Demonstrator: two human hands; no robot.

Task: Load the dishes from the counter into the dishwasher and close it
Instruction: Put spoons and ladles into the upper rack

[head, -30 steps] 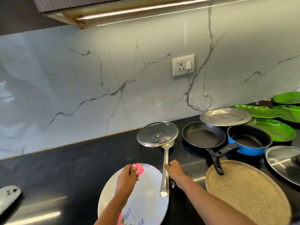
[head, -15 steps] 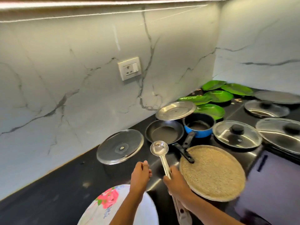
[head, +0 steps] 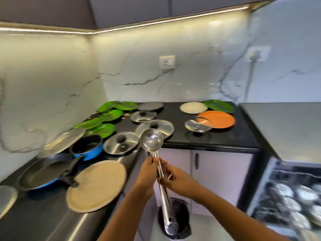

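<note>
A steel ladle point(head: 151, 140) is held up in front of me, bowl upward, over the counter's inner corner. My left hand point(head: 147, 173) grips its handle just below the bowl. My right hand point(head: 175, 181) holds the handle a little lower. The open dishwasher point(head: 291, 197) is at the lower right, its rack holding several steel dishes. On the black counter point(head: 217, 136) lie green leaf-shaped plates point(head: 102, 129), steel lids point(head: 121, 143), an orange plate point(head: 217, 121), a glass bowl point(head: 198, 126), a blue saucepan point(head: 86, 146) and a black frying pan point(head: 45, 173).
A round woven mat point(head: 97, 185) lies at the counter's front edge. A dark bin point(head: 182, 218) stands on the floor below my hands. White cabinet doors point(head: 222, 180) fill the corner under the counter. A grey worktop point(head: 286, 129) sits above the dishwasher.
My view has swung right, from the flowered plate towards the corner and the dishwasher. The ladle has left the counter, and my left hand has joined my right on its handle.
</note>
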